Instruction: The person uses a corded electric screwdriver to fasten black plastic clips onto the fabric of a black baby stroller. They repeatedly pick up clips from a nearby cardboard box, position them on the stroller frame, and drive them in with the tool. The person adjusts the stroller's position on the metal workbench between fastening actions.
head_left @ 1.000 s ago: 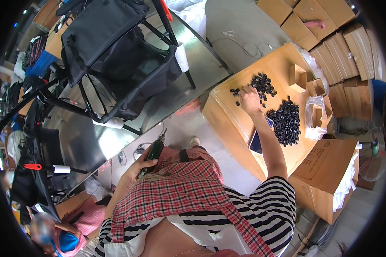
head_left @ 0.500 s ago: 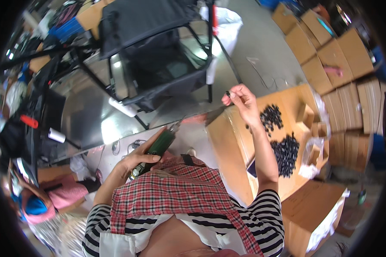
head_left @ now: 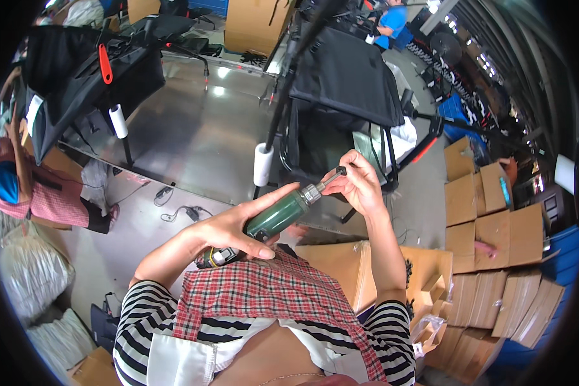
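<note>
My left hand [head_left: 228, 226] is wrapped round a dark green power screwdriver [head_left: 278, 216], its chuck and bit pointing up and to the right. In my right hand [head_left: 363, 185], thumb and fingers pinch a small black plastic piece [head_left: 341, 170] at the tip of the bit. Whether the piece sits on the bit or only touches it, I cannot tell. Just beyond both hands stands a black fabric item on a tubular frame [head_left: 344, 77], with a white roll-shaped sleeve [head_left: 262, 164] on one of its tubes.
A shiny metal worktable [head_left: 193, 116] spreads ahead, with another black fabric frame [head_left: 96, 71] at its left. Cardboard boxes [head_left: 495, 238] are stacked on the right. A carton [head_left: 341, 264] with black pieces is by my right arm. At far left is a person in pink check [head_left: 51, 183].
My right hand has brought the small black piece left to the screwdriver's tip. My left hand has raised the screwdriver to meet it. The view has swung to the right.
</note>
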